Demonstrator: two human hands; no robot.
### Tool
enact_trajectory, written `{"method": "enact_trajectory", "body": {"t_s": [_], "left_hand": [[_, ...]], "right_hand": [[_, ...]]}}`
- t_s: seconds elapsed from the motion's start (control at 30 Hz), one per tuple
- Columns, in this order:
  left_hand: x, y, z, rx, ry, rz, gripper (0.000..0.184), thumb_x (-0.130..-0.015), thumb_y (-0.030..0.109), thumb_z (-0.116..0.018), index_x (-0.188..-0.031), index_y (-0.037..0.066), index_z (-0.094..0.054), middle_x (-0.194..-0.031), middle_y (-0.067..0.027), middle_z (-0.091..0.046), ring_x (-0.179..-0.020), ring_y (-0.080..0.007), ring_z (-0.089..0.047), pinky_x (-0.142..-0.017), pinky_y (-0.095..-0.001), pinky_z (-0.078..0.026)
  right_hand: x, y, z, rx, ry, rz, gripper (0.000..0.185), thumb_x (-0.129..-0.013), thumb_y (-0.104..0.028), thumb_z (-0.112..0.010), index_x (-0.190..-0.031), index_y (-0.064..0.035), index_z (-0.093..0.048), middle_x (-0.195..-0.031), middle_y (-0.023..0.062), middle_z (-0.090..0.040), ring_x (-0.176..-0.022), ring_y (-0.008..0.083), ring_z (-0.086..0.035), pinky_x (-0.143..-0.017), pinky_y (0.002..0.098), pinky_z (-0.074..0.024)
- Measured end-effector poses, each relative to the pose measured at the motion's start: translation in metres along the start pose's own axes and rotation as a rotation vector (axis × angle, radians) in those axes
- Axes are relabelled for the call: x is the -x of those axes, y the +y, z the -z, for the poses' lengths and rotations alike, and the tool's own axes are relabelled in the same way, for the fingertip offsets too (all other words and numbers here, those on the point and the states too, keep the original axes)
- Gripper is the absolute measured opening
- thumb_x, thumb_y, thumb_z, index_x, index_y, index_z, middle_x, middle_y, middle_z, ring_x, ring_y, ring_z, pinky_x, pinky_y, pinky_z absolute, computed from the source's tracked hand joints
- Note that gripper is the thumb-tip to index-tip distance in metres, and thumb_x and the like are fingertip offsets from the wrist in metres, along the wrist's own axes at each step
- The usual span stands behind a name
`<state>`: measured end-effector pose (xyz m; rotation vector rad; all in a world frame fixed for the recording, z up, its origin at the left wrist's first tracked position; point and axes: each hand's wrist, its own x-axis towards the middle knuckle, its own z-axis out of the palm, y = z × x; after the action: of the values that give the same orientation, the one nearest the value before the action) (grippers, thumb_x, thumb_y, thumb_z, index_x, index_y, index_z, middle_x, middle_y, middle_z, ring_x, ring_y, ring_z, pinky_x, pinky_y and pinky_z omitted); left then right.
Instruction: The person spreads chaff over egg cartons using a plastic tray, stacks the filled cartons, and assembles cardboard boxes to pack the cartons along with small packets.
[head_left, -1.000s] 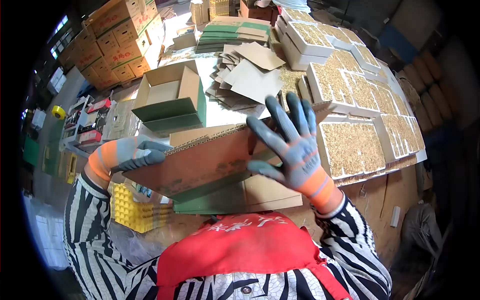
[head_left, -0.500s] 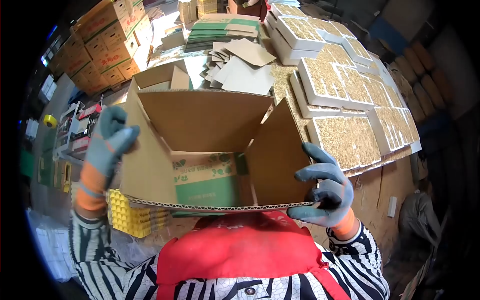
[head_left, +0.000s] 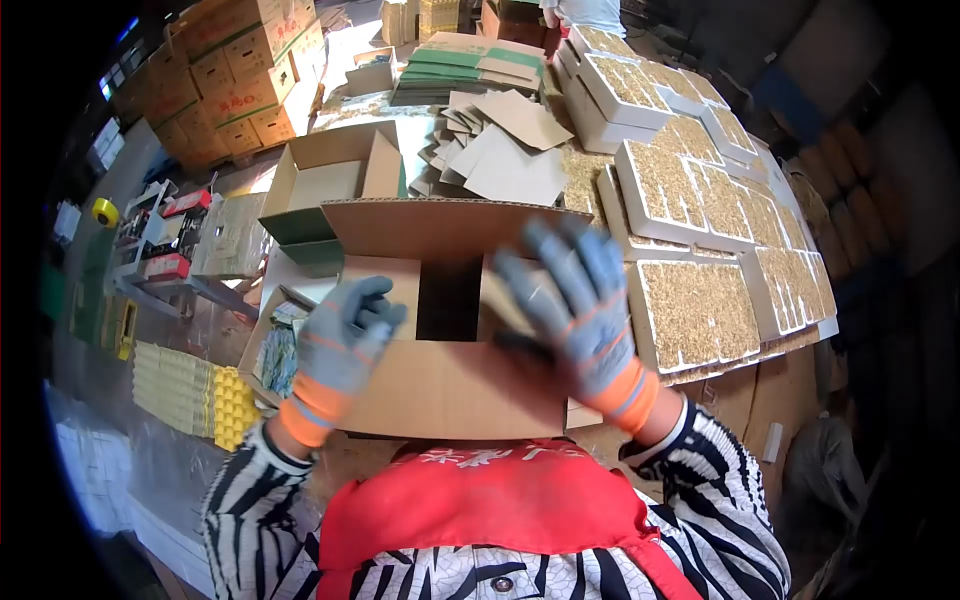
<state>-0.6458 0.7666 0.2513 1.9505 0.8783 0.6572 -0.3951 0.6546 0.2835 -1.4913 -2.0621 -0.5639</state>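
Observation:
A brown cardboard box (head_left: 450, 390) is in front of my chest. Its two side flaps and near flap lie folded inward, with a dark gap between the side flaps. The far flap (head_left: 430, 228) stands raised. My left hand (head_left: 345, 335), in a grey and orange glove, hovers over the box's left side, fingers loosely bent and apart, holding nothing. Over the right side is my gloved right hand (head_left: 580, 305), its fingers spread and slightly blurred. Whether its thumb touches the near flap is hard to tell.
Behind are an open box (head_left: 325, 180), loose cardboard pieces (head_left: 515, 160) and flattened green cartons (head_left: 470, 65). White trays of light-brown material (head_left: 695, 310) stand at right. At left are a box of packets (head_left: 280, 350), yellow egg-tray-like stacks (head_left: 232, 405) and piled cartons (head_left: 240, 80).
The box's side and near flaps have gone from upright to folded inward. Both hands have moved from the outer sides to above the box and let go of the flaps.

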Motion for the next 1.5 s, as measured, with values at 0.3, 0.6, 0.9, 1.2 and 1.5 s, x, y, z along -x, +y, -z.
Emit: {"method": "enact_trajectory", "body": {"t_s": [0.3, 0.6, 0.9, 1.2, 1.5], "left_hand": [[0.002, -0.003, -0.013, -0.843, 0.353, 0.060, 0.084, -0.081, 0.044, -0.066, -0.140, -0.006, -0.032, -0.131, -0.0244, -0.050, -0.117, -0.0405, -0.051, -0.099, -0.0419, -0.040], [0.006, 0.023, -0.020, 0.237, 0.597, -0.452, 0.061, -0.093, 0.036, -0.055, -0.140, 0.002, -0.038, -0.126, -0.0180, -0.054, -0.108, -0.0263, -0.058, -0.092, -0.0395, -0.049], [-0.049, -0.169, 0.025, -0.127, -0.101, -0.022, 0.057, -0.100, 0.039, -0.039, -0.144, 0.003, -0.032, -0.143, -0.0103, -0.040, -0.127, -0.0250, -0.044, -0.105, -0.0351, -0.038], [-0.030, -0.142, 0.030, -0.122, 0.154, 0.058, 0.032, -0.098, 0.017, -0.046, -0.125, 0.001, -0.051, -0.125, -0.0128, -0.054, -0.115, -0.0229, -0.051, -0.098, -0.0344, -0.043], [0.013, -0.024, -0.029, -0.153, 0.302, 0.320, 0.049, -0.096, 0.031, -0.047, -0.132, -0.003, -0.046, -0.128, -0.0236, -0.054, -0.122, -0.0346, -0.050, -0.105, -0.0369, -0.036]], "right_hand": [[0.050, 0.042, -0.002, -0.940, -0.242, -0.221, 0.038, -0.091, -0.025, -0.056, -0.125, -0.0090, -0.057, -0.114, 0.0104, -0.062, -0.111, 0.0277, -0.056, -0.093, 0.0384, -0.0464], [0.049, 0.091, 0.014, -1.778, -0.057, -0.965, 0.066, -0.086, -0.038, -0.064, -0.137, -0.0024, -0.040, -0.119, 0.0113, -0.059, -0.109, 0.0198, -0.058, -0.093, 0.0315, -0.0476], [0.121, 0.007, -0.036, -0.664, -0.280, 0.230, 0.064, -0.062, -0.017, -0.081, -0.121, -0.0069, -0.055, -0.135, 0.0208, -0.046, -0.100, 0.0321, -0.057, -0.086, 0.0411, -0.0495], [0.354, 0.214, -0.118, -0.092, 0.551, -1.846, 0.076, -0.087, -0.036, -0.067, -0.136, 0.0123, -0.035, -0.140, 0.0252, -0.042, -0.128, 0.0291, -0.041, -0.109, 0.0343, -0.0303], [0.387, 0.161, -0.077, -0.697, 0.915, -1.749, 0.086, -0.080, -0.049, -0.068, -0.147, -0.0135, -0.025, -0.142, 0.0149, -0.037, -0.117, 0.0311, -0.046, -0.086, 0.0457, -0.0482]]}}
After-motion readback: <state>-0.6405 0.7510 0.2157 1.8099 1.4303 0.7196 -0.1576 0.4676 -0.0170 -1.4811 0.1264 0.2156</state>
